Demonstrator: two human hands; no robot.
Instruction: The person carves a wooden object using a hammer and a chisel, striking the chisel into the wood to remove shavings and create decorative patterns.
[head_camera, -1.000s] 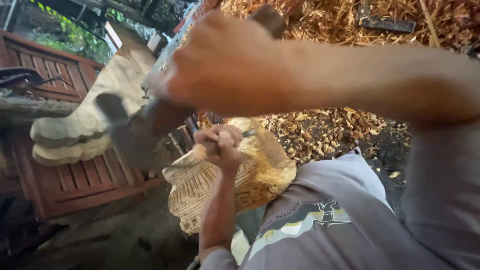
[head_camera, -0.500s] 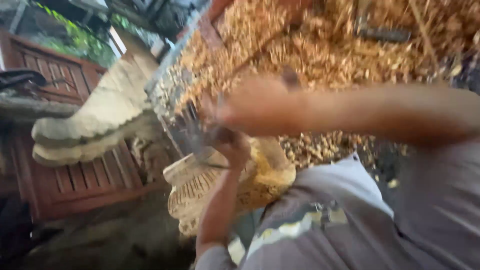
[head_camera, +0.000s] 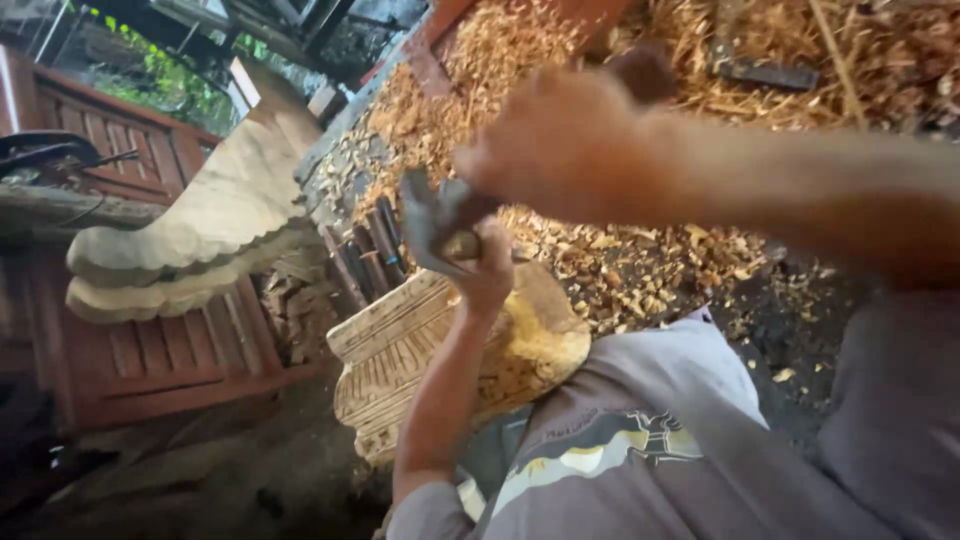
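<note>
Brings the mallet (head_camera: 432, 222), gripped tight in the right hand (head_camera: 560, 140), down from its raised spot a second ago to meet the chisel (head_camera: 462, 245). Keeps the left hand (head_camera: 490, 272) fisted round that chisel, pressed to the pale carved block (head_camera: 400, 350) by the lap; probably another cut struck.

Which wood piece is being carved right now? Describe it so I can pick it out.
Start at the bed of wood shavings across the upper middle. Just below its near edge, by the person's grey shirt, lies the pale carving with the left hand over it. Unlike the bigger scalloped carving leaning to the left, it bears fine parallel grooves and a yellowish hollowed end.
</note>
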